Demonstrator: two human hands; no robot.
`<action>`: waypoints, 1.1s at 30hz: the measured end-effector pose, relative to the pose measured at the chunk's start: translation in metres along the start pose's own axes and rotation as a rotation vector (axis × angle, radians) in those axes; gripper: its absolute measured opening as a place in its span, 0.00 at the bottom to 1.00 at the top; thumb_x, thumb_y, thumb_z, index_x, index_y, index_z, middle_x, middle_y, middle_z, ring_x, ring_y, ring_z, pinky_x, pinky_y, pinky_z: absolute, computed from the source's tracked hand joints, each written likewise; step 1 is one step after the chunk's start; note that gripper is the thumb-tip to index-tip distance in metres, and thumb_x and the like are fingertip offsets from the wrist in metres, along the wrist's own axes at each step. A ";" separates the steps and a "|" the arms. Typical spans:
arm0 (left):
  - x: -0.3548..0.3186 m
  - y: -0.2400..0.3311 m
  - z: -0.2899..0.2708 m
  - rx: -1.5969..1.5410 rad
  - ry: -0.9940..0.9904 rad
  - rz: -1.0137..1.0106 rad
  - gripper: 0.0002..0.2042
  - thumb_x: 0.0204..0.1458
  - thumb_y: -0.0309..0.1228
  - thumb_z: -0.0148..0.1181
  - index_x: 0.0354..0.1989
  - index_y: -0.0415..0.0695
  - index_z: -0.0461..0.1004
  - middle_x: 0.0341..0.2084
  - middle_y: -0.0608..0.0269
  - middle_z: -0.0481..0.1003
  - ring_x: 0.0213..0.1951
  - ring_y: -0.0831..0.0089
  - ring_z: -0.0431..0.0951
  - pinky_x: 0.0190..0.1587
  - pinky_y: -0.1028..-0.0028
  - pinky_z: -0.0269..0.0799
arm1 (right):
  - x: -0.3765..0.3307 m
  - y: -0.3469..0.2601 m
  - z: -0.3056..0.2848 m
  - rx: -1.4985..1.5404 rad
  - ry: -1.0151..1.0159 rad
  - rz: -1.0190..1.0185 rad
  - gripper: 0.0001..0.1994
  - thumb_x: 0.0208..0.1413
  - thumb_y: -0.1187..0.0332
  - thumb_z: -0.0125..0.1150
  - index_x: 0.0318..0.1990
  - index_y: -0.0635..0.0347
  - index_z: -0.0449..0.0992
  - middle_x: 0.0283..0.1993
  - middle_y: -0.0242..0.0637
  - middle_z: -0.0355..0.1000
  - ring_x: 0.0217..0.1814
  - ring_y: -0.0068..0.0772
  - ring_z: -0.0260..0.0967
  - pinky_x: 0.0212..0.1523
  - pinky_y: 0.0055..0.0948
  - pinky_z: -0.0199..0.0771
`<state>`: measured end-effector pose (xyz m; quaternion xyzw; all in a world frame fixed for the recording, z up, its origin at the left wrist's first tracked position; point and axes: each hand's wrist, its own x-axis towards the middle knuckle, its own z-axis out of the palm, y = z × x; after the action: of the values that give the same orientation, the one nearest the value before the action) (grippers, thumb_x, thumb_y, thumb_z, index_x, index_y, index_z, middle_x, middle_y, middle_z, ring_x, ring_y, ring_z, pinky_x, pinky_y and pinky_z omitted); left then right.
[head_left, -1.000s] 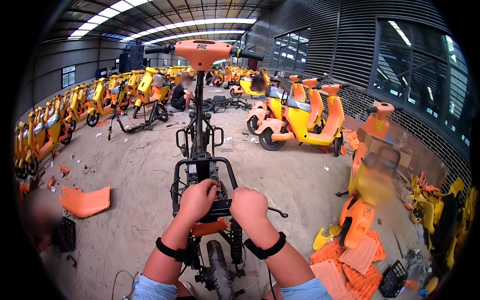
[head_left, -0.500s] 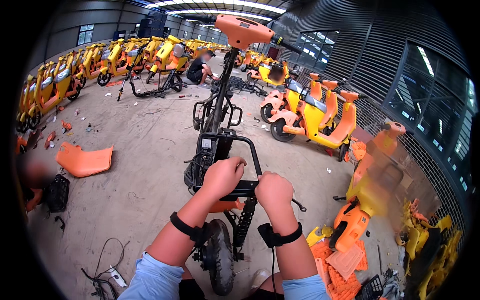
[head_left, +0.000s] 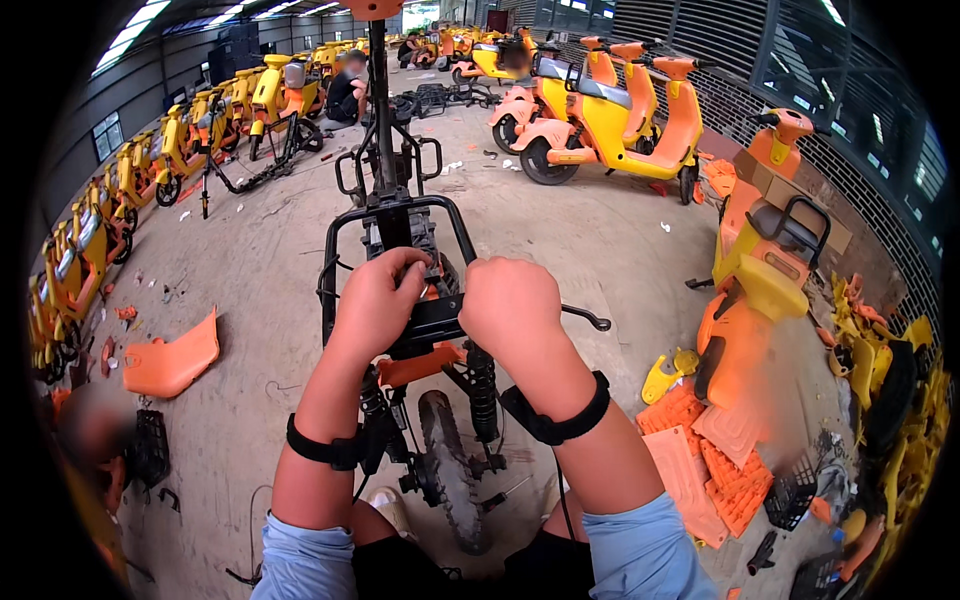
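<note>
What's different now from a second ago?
The view has tipped downward, so the orange handlebar cover is mostly beyond the top edge. No grab or release shows: the left hand and right hand stay at the black rack. The loose orange panel hasn't moved.

scooters (head_left: 612,128) stand left and right of the frame (head_left: 432,322).

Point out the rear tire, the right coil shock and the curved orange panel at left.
Rear tire (head_left: 453,480): head view, on its tread.
Right coil shock (head_left: 482,405): head view, on its spring.
Curved orange panel (head_left: 172,359): head view, on its broad face.
</note>
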<state>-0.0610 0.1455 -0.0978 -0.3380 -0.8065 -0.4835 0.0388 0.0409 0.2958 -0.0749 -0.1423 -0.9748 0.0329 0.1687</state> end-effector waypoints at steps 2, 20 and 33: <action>0.001 0.004 -0.002 -0.029 0.006 -0.011 0.11 0.68 0.31 0.60 0.50 0.37 0.83 0.25 0.64 0.78 0.27 0.80 0.73 0.34 0.72 0.70 | 0.003 -0.003 -0.005 0.016 -0.037 0.034 0.07 0.52 0.69 0.65 0.36 0.57 0.86 0.35 0.44 0.84 0.39 0.48 0.85 0.42 0.43 0.85; 0.007 -0.006 -0.003 -0.021 0.081 -0.057 0.10 0.69 0.32 0.61 0.49 0.38 0.83 0.24 0.69 0.77 0.27 0.82 0.70 0.32 0.72 0.69 | 0.003 0.005 0.000 0.041 0.007 -0.029 0.08 0.53 0.70 0.64 0.34 0.54 0.89 0.35 0.40 0.86 0.40 0.44 0.86 0.40 0.40 0.86; 0.006 -0.003 -0.003 0.057 0.184 -0.070 0.11 0.67 0.32 0.60 0.49 0.40 0.83 0.25 0.57 0.78 0.27 0.69 0.77 0.34 0.66 0.73 | 0.001 0.003 -0.004 0.038 -0.002 -0.032 0.08 0.55 0.69 0.63 0.37 0.57 0.87 0.37 0.41 0.86 0.41 0.45 0.86 0.41 0.41 0.86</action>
<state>-0.0682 0.1448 -0.0966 -0.2627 -0.8243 -0.4904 0.1054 0.0420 0.2995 -0.0710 -0.1235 -0.9763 0.0490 0.1709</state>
